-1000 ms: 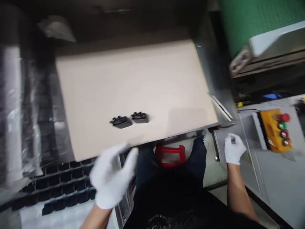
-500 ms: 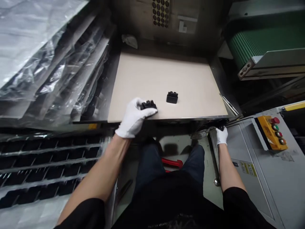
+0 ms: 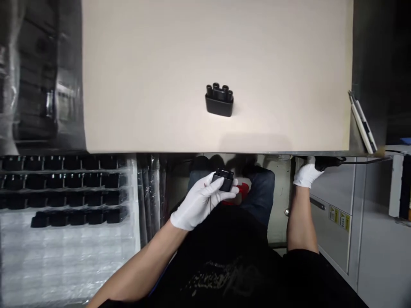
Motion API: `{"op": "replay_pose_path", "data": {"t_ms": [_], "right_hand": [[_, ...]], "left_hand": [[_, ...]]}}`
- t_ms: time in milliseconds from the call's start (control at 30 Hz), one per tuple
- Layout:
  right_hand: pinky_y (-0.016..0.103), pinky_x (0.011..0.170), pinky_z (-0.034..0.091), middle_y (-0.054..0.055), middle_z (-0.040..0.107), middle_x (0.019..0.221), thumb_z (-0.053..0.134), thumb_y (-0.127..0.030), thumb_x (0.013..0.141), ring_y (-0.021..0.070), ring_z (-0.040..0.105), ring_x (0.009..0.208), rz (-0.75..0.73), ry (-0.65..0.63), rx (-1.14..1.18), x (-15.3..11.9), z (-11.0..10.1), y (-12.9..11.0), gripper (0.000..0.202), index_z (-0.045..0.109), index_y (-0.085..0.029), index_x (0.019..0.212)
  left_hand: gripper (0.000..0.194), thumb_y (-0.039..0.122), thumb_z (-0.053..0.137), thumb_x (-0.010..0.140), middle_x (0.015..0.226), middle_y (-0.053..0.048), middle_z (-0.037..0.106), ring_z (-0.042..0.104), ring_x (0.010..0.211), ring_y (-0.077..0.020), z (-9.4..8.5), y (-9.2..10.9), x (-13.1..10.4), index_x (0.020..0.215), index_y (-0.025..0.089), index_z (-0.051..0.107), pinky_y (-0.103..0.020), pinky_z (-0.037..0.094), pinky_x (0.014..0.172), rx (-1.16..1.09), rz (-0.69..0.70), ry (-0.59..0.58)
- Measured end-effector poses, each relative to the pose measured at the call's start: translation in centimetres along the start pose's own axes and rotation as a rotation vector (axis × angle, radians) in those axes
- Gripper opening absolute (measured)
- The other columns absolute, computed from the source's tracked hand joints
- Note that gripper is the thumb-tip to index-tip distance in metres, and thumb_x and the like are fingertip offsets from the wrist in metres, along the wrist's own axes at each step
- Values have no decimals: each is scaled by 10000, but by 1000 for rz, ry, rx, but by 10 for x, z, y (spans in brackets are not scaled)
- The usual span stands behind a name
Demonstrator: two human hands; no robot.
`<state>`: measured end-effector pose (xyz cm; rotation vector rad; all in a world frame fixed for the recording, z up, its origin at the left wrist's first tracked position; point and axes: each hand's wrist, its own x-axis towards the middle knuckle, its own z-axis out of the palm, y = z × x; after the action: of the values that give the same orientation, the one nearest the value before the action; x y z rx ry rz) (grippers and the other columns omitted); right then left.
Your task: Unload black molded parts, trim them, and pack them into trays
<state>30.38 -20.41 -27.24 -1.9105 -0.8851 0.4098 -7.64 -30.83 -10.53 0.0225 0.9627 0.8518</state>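
My left hand [image 3: 205, 197], in a white glove, holds a small black block [image 3: 224, 179] with short posts on top, in front of the table edge and above my lap. Another black block [image 3: 219, 102] of the same kind stands on the beige board [image 3: 154, 77], its round posts at the top. My right hand [image 3: 306, 173], also gloved in white, is at the table's front edge on the right. Its fingers are wrapped round a black handle-like object [image 3: 329, 162] with a dark cable, partly hidden under the edge.
A clear plastic tray [image 3: 64, 261] with rows of black blocks is at the lower left. Two pen-like tools [image 3: 362, 122] lie on the table's right border. A grey cabinet [image 3: 379, 239] stands at the right, and plastic-wrapped material [image 3: 35, 81] at the upper left.
The view has tilted down and come closer to the board. My left hand has lifted its black block off the board and brought it towards my body. My right hand stays by the table edge.
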Motion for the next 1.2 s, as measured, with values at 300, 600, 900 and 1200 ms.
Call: {"op": "replay_pose_path", "data": {"t_ms": [300, 600, 900, 1200], "right_hand": [[364, 821, 636, -19, 609, 758, 657, -429, 848, 156, 649, 675, -32, 248, 214, -27, -56, -70, 231, 605, -205, 865], [321, 731, 500, 55, 765, 871, 679, -587, 929, 206, 670, 765, -78, -849, -509, -183, -165, -50, 399, 792, -211, 998], [314, 730, 433, 100, 777, 910, 551, -635, 985, 261, 725, 872, -227, -970, -1147, -239, -170, -57, 473, 812, -251, 892], [311, 667, 389, 53, 744, 770, 609, -567, 916, 217, 633, 718, -165, -1183, -857, -216, -130, -95, 395, 749, -219, 790]], "left_hand": [[297, 348, 820, 938, 1040, -182, 796, 810, 917, -227, 32, -18, 3, 956, 101, 658, -287, 690, 856, 79, -32, -52], [472, 468, 881, 813, 953, -107, 773, 773, 881, -244, -44, -86, 44, 1045, 122, 661, -390, 625, 896, 490, 354, 110], [193, 177, 624, 955, 1184, -245, 737, 680, 1203, -382, -107, -104, 40, 1130, 108, 662, -503, 442, 1131, 1378, 434, 263], [573, 681, 594, 927, 1110, -186, 735, 724, 1007, -289, -149, -88, 29, 1149, 152, 600, -421, 571, 947, 1028, 292, -142]]}}
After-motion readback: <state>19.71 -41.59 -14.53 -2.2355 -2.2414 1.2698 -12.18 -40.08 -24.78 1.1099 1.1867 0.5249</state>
